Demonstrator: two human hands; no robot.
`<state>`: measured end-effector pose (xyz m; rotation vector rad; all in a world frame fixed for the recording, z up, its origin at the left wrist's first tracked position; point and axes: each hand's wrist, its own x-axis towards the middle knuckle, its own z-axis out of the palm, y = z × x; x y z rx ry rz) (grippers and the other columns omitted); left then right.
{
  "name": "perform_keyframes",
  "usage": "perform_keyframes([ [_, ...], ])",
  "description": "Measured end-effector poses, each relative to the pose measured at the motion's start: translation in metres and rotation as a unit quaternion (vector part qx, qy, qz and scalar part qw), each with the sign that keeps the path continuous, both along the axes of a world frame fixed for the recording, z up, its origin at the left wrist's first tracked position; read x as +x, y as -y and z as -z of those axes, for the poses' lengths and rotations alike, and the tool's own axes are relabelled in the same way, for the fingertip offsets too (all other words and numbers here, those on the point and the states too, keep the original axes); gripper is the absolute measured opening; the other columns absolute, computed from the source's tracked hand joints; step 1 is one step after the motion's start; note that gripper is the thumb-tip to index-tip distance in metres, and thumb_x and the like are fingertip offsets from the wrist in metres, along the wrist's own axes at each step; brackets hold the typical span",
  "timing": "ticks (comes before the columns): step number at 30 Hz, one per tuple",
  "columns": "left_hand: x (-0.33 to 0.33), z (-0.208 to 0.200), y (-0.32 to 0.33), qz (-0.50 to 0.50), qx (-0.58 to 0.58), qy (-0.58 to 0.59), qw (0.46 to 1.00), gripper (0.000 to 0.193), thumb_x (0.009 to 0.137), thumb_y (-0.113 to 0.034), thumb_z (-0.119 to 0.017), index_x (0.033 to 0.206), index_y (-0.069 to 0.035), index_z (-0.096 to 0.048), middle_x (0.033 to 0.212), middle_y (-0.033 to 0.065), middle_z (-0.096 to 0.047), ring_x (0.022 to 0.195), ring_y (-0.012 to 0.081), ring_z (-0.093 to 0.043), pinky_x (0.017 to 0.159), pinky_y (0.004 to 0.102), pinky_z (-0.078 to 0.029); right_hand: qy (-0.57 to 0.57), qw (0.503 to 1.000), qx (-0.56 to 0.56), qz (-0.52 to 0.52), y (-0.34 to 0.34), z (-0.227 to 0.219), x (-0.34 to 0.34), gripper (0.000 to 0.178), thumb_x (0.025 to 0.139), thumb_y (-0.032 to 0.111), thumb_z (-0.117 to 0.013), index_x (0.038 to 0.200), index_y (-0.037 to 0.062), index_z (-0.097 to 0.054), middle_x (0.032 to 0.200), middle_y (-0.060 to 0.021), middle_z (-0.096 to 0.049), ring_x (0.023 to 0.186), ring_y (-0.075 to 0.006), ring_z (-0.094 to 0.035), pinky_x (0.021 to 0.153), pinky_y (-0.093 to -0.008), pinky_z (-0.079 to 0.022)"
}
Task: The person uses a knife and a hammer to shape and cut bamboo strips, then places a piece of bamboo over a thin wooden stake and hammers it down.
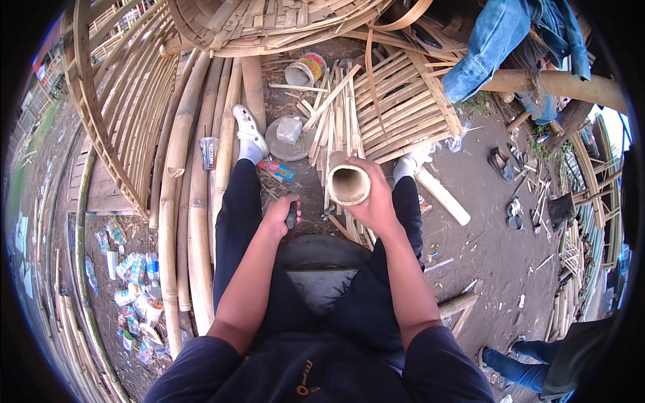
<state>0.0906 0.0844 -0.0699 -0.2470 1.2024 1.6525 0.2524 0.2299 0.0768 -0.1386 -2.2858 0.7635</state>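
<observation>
My right hand grips a short, thick bamboo tube from its right side, its hollow, pale-rimmed end tipped up toward me. Lower and to the left, my left hand is closed around a dark handle; the rest of that tool cannot be made out. The two hands are apart. Beyond the tube lies a loose heap of split bamboo strips. A grey stone block rests on a round grey slab between my feet.
Long bamboo poles run along my left leg, with a plastic cup on them. A slatted bamboo panel lies ahead right. Plastic litter is piled at left. A cut bamboo piece lies by my right foot. Another person's legs show lower right.
</observation>
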Motion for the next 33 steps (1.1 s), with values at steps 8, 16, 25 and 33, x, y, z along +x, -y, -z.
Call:
perform_keyframes([
  [8,-0.027,-0.013,0.018,-0.070,0.030,0.008,0.997,0.013,0.087,-0.015,-0.060,0.084,-0.004,-0.054,0.072,0.0053,-0.055,0.055,0.0158,-0.053,0.044,0.0309,-0.044,0.032,0.989,-0.144,0.013,0.021,0.043,-0.040,0.071,0.068,0.010,-0.088,0.126,0.0011,-0.048,0.121,-0.0123,-0.059,0.111,-0.0216,-0.059,0.097,-0.0348,-0.046],
  [16,-0.037,-0.009,0.021,-0.105,0.055,0.029,0.993,0.012,0.087,-0.016,-0.061,0.086,-0.006,-0.054,0.072,0.0045,-0.055,0.055,0.0154,-0.054,0.046,0.0313,-0.045,-0.001,0.972,-0.235,0.025,0.017,0.079,-0.070,0.070,0.070,0.011,-0.087,0.126,-0.0020,-0.047,0.114,-0.0123,-0.061,0.106,-0.0179,-0.059,0.094,-0.0345,-0.047],
  [25,-0.020,-0.065,0.032,-0.089,0.168,-0.129,0.973,0.025,0.089,-0.013,-0.061,0.111,-0.005,-0.052,0.084,0.0031,-0.054,0.055,0.0130,-0.053,0.050,0.0279,-0.045,0.038,0.976,-0.209,0.043,-0.007,0.069,-0.110,0.067,0.070,0.011,-0.085,0.124,0.0000,-0.049,0.111,-0.0119,-0.064,0.102,-0.0200,-0.062,0.092,-0.0345,-0.048],
  [33,-0.009,-0.113,0.046,-0.043,0.217,-0.346,0.912,0.066,0.087,0.001,-0.060,0.147,-0.002,-0.033,0.089,0.0040,-0.056,0.057,0.0094,-0.053,0.047,0.0241,-0.045,0.059,0.979,-0.193,0.034,-0.007,0.072,-0.142,0.069,0.064,0.016,-0.088,0.121,0.0023,-0.052,0.111,-0.0175,-0.064,0.107,-0.0308,-0.062,0.092,-0.0401,-0.049],
])
